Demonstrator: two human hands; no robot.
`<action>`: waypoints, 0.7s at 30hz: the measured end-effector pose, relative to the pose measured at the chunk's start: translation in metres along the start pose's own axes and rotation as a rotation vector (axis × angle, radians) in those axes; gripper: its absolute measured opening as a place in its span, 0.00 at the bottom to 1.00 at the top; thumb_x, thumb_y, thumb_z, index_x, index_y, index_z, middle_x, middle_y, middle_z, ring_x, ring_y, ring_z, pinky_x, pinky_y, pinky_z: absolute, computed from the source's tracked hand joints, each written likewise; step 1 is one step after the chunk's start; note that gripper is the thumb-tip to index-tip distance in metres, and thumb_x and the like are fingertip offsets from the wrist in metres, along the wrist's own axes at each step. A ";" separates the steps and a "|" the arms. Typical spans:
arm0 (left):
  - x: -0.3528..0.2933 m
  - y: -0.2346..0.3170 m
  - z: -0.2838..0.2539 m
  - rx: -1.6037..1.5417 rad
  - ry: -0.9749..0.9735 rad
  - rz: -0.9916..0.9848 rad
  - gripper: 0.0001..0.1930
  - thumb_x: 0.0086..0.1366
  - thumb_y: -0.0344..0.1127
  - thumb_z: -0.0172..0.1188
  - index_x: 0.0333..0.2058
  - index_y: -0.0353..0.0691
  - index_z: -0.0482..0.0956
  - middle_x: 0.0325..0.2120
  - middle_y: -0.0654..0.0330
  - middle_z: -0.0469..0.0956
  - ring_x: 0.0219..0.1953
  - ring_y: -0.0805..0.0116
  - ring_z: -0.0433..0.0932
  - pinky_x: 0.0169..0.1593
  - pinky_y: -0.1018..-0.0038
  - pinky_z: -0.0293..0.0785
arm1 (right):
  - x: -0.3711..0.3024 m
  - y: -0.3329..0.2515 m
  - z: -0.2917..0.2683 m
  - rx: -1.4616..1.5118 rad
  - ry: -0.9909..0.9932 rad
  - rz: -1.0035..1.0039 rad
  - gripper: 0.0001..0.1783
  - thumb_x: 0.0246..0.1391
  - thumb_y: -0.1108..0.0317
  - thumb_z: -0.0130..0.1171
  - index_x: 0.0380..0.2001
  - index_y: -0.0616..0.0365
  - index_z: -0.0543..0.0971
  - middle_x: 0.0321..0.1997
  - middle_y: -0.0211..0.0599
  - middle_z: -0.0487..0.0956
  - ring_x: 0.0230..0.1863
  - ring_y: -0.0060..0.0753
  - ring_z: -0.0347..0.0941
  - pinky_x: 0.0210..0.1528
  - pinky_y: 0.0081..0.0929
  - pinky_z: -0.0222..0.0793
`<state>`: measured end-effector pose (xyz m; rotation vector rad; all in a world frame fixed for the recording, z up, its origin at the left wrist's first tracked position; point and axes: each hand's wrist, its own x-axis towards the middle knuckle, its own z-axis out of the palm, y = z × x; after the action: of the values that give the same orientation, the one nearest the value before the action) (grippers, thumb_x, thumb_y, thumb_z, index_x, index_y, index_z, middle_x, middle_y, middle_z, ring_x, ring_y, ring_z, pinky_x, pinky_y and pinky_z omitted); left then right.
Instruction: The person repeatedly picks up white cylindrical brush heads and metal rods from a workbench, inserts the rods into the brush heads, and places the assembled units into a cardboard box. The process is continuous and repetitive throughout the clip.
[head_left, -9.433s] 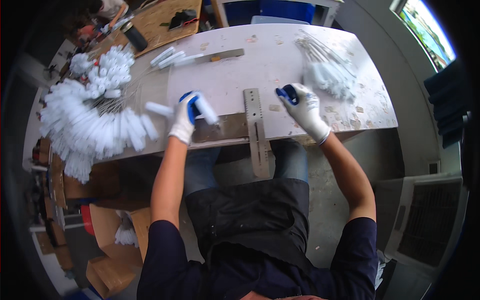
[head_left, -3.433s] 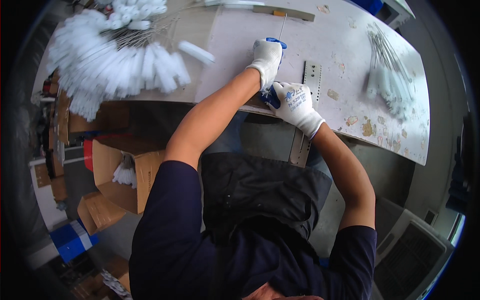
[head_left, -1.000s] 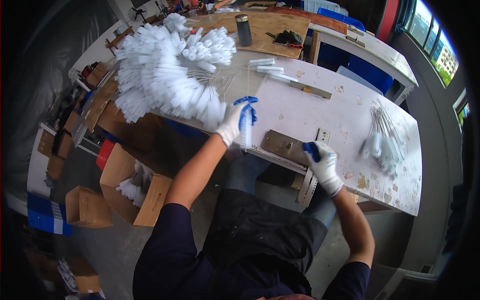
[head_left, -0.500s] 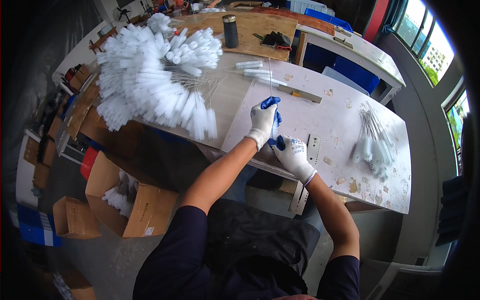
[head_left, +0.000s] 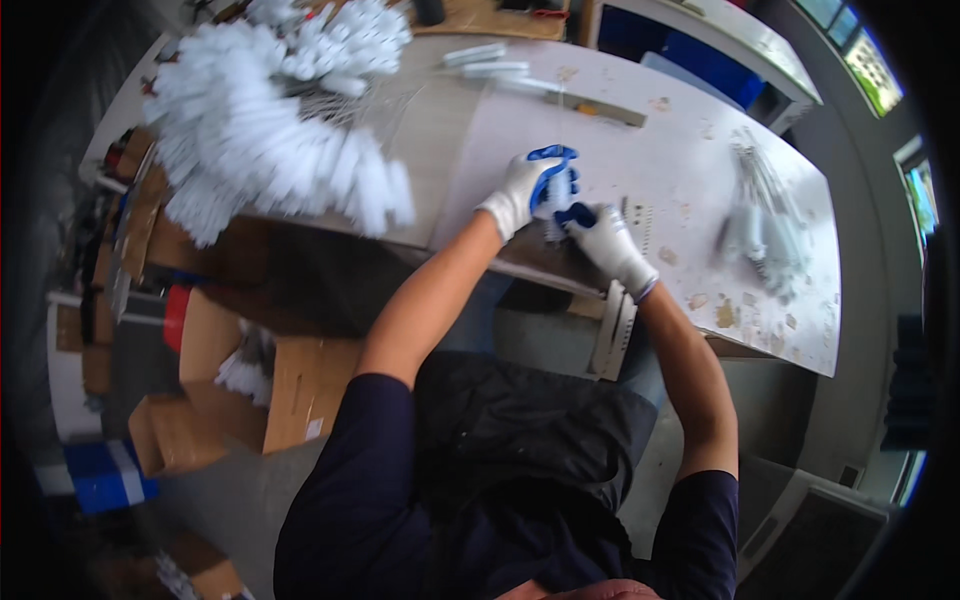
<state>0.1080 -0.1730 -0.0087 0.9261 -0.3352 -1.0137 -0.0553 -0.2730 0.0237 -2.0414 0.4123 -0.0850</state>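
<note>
Table (head_left: 640, 165) layout matches half a second ago: big pile of white brushes (head_left: 290, 160) on the left, smaller bundle of brushes (head_left: 765, 235) on the right (camera has shifted, so everything sits a bit differently in view). Perforated metal strip (head_left: 612, 335) pokes out past the near edge, beside the right wrist.

Change is at the hands. Single white brush (head_left: 558, 195) is upright-ish in view, between both hands over the near edge, wire pointing away. Right hand (head_left: 608, 243) was at its lower end; now it's alongside, and the lower bristles show below the left hand (head_left: 530, 185). Reads as the left grip carrying most of the hold.

Fingers: left ones curled round the brush, closed on it. Right thumb and index bent toward its side, little gap between; blurred, can't tell touching or just beside.
</note>
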 end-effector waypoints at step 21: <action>0.007 0.009 0.022 0.171 -0.036 -0.017 0.18 0.72 0.33 0.54 0.56 0.32 0.77 0.39 0.51 0.82 0.38 0.58 0.84 0.44 0.65 0.83 | -0.004 0.014 -0.011 0.009 0.168 -0.151 0.19 0.59 0.57 0.59 0.40 0.63 0.84 0.36 0.58 0.83 0.40 0.59 0.80 0.43 0.42 0.74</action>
<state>0.1028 -0.1876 0.0098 1.0670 -0.4497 -1.0296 -0.0654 -0.2867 0.0177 -2.0612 0.3602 -0.3512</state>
